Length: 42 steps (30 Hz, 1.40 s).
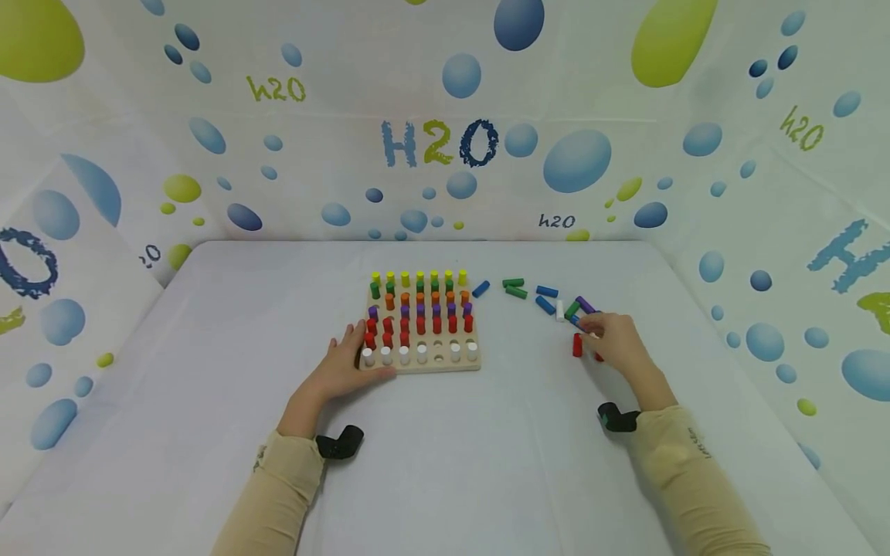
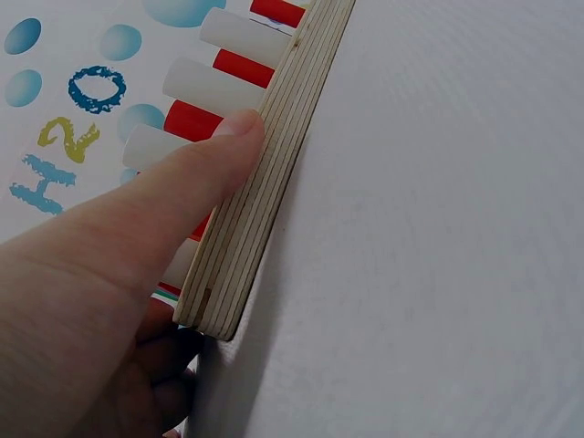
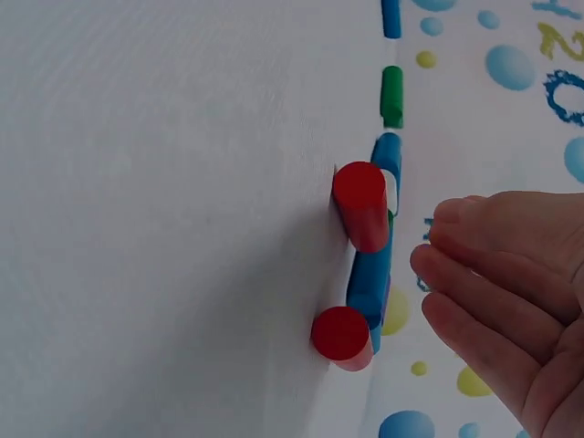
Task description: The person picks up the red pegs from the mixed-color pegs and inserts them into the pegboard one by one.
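Observation:
A wooden pegboard stands on the table, carrying rows of yellow, green, orange, purple, red and white pegs. My left hand grips its front left corner, the thumb along the front edge and the fingers around the left side. Over the loose pegs at the right, my right hand hovers with its fingers loosely extended and no peg showing between them. Below it lie two red pegs, and a blue peg lies by the fingertips. Bare holes show in the front rows.
Between board and right hand lie loose pegs: green ones, blue ones, a white one and a purple one. Behind the table hangs a white backdrop with blue and green drops.

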Each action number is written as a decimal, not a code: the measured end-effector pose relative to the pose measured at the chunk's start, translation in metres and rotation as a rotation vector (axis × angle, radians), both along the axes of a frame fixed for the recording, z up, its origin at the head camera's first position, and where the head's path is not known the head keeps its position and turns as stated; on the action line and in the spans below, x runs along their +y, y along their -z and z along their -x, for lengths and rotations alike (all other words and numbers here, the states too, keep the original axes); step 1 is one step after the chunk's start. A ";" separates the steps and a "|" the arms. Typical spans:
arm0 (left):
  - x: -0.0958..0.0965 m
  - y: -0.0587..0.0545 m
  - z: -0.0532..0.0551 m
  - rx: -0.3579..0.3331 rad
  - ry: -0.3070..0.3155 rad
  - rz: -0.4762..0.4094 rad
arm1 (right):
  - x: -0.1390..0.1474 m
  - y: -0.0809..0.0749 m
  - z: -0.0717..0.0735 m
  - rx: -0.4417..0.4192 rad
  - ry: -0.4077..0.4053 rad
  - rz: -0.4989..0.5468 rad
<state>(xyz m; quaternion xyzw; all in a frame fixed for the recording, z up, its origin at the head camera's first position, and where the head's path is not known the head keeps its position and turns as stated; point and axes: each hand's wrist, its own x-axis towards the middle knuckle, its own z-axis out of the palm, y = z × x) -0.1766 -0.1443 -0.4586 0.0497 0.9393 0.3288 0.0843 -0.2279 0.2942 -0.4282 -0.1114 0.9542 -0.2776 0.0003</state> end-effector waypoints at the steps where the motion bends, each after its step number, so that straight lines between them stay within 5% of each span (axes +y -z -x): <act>1: 0.000 0.000 0.000 0.000 0.001 -0.001 | 0.001 -0.001 0.001 -0.012 -0.025 -0.031; 10: 0.000 0.001 0.000 -0.013 -0.002 -0.003 | 0.001 -0.003 0.005 -0.092 -0.177 -0.264; 20: 0.001 -0.003 -0.003 -0.030 -0.006 0.001 | -0.005 0.000 0.004 0.082 -0.369 -0.423; 28: 0.001 -0.003 -0.003 -0.039 -0.008 0.006 | -0.010 0.003 0.004 0.175 -0.389 -0.517; 35: 0.001 -0.004 -0.003 -0.044 -0.005 0.001 | -0.006 0.005 0.003 0.142 -0.297 -0.431; 42: 0.000 -0.002 -0.003 -0.037 -0.008 0.004 | -0.002 0.007 0.003 0.060 -0.189 -0.142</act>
